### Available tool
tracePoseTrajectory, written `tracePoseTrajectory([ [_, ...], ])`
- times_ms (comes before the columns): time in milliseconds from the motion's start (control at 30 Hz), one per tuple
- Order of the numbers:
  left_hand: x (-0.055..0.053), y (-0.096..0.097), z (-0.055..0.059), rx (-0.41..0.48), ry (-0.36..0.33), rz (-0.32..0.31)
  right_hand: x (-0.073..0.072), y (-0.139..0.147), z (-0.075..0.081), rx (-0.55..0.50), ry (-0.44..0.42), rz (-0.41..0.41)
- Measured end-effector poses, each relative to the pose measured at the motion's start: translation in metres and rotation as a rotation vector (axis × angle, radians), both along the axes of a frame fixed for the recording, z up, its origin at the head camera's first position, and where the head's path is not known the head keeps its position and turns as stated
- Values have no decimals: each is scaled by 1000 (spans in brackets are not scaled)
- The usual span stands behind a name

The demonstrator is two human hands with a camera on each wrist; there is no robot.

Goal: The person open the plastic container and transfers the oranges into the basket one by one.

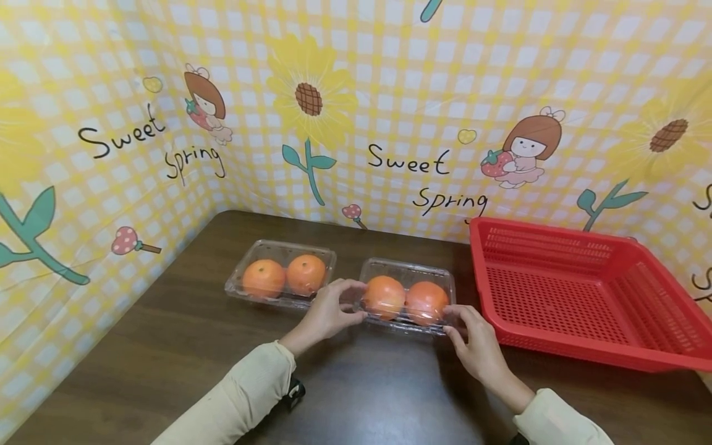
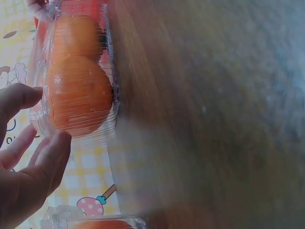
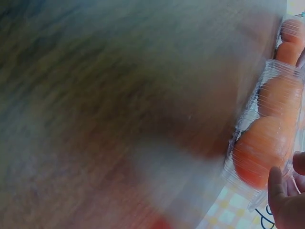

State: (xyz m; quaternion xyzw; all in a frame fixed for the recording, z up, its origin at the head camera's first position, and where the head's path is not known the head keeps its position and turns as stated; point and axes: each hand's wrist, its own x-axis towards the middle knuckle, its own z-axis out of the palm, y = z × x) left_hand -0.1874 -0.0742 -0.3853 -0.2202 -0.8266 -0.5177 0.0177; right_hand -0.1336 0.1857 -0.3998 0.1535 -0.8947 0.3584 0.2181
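A clear plastic clamshell box (image 1: 408, 266) with two oranges (image 1: 384, 298) inside lies on the table between both hands, its lid down. My left hand (image 1: 332, 312) holds the box's left end, fingers at the upper edge and thumb lower down. At the right end, my right hand (image 1: 475, 343) pinches the near corner between thumb and fingers. The left wrist view shows that hand (image 2: 35, 167) at the end of the box; in the right wrist view the other hand (image 3: 288, 195) is partly cut off.
A second clear box (image 1: 289, 247) with two oranges stands just left of the left hand. Right of the right hand is a red plastic basket (image 1: 550, 296) with nothing in it. A patterned cloth (image 1: 384, 99) hangs behind the dark wooden table (image 1: 356, 395).
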Motion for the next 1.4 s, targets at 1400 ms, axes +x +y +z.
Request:
tracePoseTrajectory([
  [1400, -6, -6, -4, -25, 44, -96, -4, -4, 1, 42, 0, 30],
])
